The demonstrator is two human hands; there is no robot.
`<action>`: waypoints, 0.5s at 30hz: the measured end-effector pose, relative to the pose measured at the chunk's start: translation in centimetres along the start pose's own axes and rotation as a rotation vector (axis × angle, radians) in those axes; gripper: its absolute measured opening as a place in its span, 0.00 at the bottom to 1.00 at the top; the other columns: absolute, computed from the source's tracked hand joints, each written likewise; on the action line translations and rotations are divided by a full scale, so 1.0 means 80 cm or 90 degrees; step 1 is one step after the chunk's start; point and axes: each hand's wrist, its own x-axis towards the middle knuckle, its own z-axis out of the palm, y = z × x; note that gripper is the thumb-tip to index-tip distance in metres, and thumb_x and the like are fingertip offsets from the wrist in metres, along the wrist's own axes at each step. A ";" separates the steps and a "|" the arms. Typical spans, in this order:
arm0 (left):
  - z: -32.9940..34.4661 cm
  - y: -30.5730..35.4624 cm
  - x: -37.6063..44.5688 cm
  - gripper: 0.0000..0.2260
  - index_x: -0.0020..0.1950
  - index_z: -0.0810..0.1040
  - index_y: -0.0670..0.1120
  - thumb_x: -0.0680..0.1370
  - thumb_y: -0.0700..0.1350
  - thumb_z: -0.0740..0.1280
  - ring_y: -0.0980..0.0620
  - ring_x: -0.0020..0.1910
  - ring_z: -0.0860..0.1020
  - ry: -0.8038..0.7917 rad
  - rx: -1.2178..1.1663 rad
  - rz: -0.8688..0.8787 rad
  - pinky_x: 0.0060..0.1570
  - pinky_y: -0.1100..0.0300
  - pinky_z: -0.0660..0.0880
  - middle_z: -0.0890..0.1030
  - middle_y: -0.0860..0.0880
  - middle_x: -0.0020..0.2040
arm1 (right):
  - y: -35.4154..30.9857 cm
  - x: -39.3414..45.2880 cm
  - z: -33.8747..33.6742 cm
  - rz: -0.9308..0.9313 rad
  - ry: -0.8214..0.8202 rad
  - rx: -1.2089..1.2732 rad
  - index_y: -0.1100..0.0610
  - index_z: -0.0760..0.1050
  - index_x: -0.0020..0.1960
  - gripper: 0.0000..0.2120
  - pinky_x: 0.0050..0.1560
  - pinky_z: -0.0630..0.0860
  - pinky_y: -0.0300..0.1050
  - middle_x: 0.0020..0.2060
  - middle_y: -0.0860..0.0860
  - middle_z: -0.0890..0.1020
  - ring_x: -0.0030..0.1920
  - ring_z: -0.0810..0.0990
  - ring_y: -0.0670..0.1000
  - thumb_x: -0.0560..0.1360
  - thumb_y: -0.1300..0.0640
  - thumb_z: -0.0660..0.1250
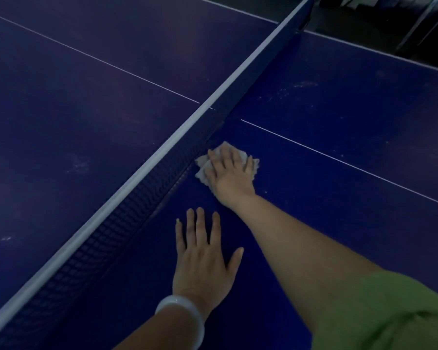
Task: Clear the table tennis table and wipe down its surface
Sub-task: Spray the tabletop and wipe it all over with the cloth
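Note:
The dark blue table tennis table (pixel 339 147) fills the view. Its net (pixel 127 205) with a white top band runs from lower left to upper right. My right hand (pixel 229 174) presses flat, fingers straight, on a pale cloth (pixel 202 170) lying on the table right beside the net. The cloth shows around the fingers and at the hand's left. My left hand (pixel 204 256) rests flat on the table nearer to me, fingers spread, holding nothing. A pale bangle (pixel 185 317) circles the left wrist.
A thin white centre line (pixel 339 159) crosses the table on both sides of the net. Pale dusty smudges (pixel 305 84) mark the far right half, and more smudges (pixel 79 164) lie beyond the net. Dark floor and furniture (pixel 390 21) lie past the far edge.

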 end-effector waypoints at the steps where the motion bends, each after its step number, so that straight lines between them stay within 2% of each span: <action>1: 0.000 0.000 0.000 0.39 0.80 0.44 0.47 0.75 0.70 0.37 0.41 0.78 0.39 0.001 0.004 0.000 0.74 0.40 0.36 0.46 0.40 0.80 | 0.015 -0.016 -0.001 -0.004 0.002 -0.013 0.47 0.43 0.80 0.27 0.73 0.37 0.68 0.80 0.53 0.44 0.79 0.39 0.55 0.83 0.44 0.43; 3: 0.000 0.000 -0.001 0.39 0.80 0.48 0.47 0.76 0.70 0.38 0.40 0.79 0.42 0.001 0.010 0.004 0.75 0.39 0.39 0.49 0.39 0.79 | 0.070 -0.048 -0.004 0.020 0.014 -0.075 0.51 0.49 0.80 0.27 0.72 0.43 0.73 0.80 0.53 0.47 0.79 0.40 0.58 0.83 0.46 0.47; 4: -0.001 0.000 -0.001 0.39 0.80 0.50 0.46 0.76 0.70 0.39 0.40 0.79 0.44 -0.002 0.010 0.006 0.75 0.39 0.41 0.51 0.38 0.79 | 0.103 -0.065 -0.007 0.069 0.028 -0.083 0.54 0.52 0.79 0.27 0.71 0.47 0.75 0.80 0.54 0.48 0.79 0.40 0.60 0.82 0.48 0.49; 6: -0.002 0.000 -0.002 0.38 0.79 0.54 0.45 0.77 0.69 0.42 0.39 0.79 0.47 -0.003 0.002 0.007 0.75 0.38 0.44 0.54 0.37 0.78 | 0.168 -0.104 -0.018 0.268 0.062 -0.040 0.53 0.51 0.79 0.26 0.70 0.52 0.75 0.79 0.55 0.48 0.79 0.41 0.60 0.83 0.47 0.49; 8: -0.001 0.001 -0.002 0.38 0.79 0.57 0.44 0.77 0.68 0.44 0.39 0.78 0.50 0.005 -0.005 0.009 0.75 0.38 0.47 0.57 0.37 0.78 | 0.199 -0.136 -0.027 0.490 0.082 0.037 0.49 0.45 0.80 0.28 0.71 0.48 0.74 0.80 0.55 0.45 0.79 0.41 0.58 0.83 0.43 0.42; 10: 0.000 0.001 -0.004 0.38 0.79 0.57 0.44 0.78 0.68 0.44 0.39 0.78 0.51 0.006 0.002 0.009 0.75 0.38 0.47 0.57 0.37 0.78 | 0.180 -0.142 -0.024 0.576 0.075 0.055 0.49 0.43 0.80 0.29 0.72 0.44 0.72 0.80 0.56 0.44 0.79 0.41 0.58 0.82 0.41 0.39; 12: 0.000 0.001 -0.003 0.38 0.79 0.56 0.45 0.77 0.69 0.43 0.39 0.78 0.49 0.010 0.019 0.008 0.75 0.38 0.46 0.56 0.37 0.78 | 0.128 -0.136 -0.012 0.492 0.063 0.009 0.51 0.42 0.80 0.29 0.72 0.44 0.72 0.79 0.57 0.44 0.79 0.40 0.60 0.82 0.42 0.43; 15: 0.002 0.001 -0.003 0.39 0.79 0.55 0.45 0.77 0.69 0.42 0.40 0.79 0.48 0.012 0.036 0.008 0.76 0.39 0.45 0.55 0.38 0.78 | 0.040 -0.131 0.013 0.163 0.066 -0.034 0.48 0.45 0.80 0.31 0.74 0.40 0.69 0.79 0.55 0.44 0.78 0.38 0.58 0.81 0.41 0.50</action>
